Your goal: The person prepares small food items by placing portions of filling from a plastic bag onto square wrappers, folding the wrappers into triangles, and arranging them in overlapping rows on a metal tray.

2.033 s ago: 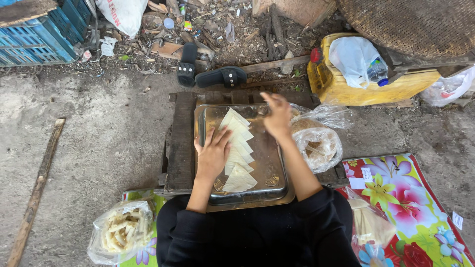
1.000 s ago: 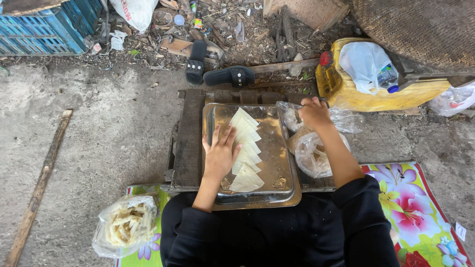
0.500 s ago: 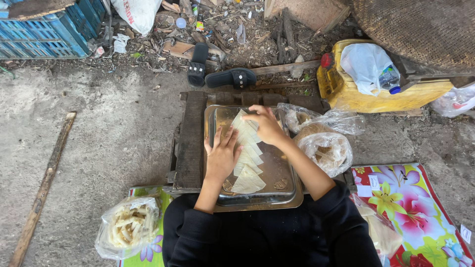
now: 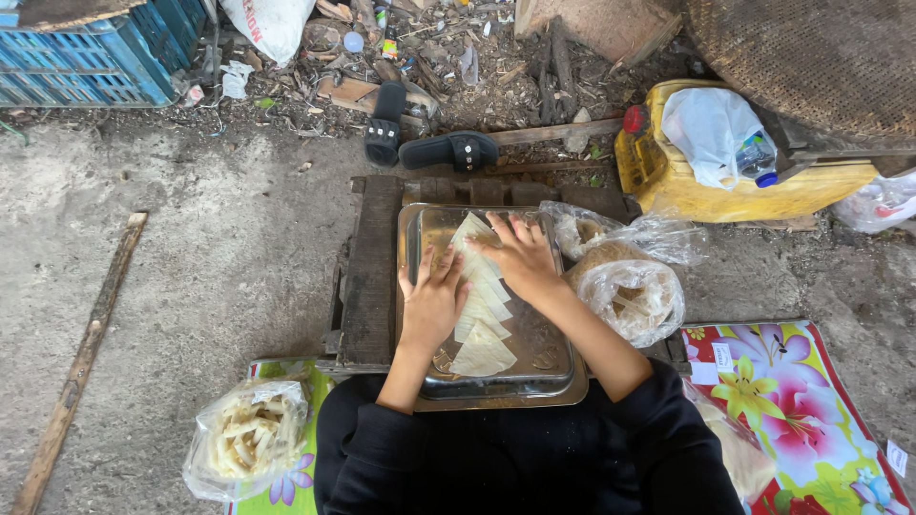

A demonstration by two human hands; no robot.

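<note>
Head view: left hand (image 4: 432, 303) flat on the wrappers (image 4: 482, 298), fingers spread, gripping nothing. Right hand (image 4: 523, 259) also flat on the wrappers, fingers open. Wrappers overlapping in a row in the metal tray (image 4: 558, 367), on the wooden table (image 4: 370, 267). Bag (image 4: 630, 291) just beside the tray.

Bare concrete floor (image 4: 191, 257), littered dirt beyond, under daylight

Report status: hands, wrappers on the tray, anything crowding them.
Left hand flat on the pale triangular wrappers; right hand pressing the row's top end. Wrappers overlap down the metal tray. Plastic bag beside tray, clear of hands.
</note>
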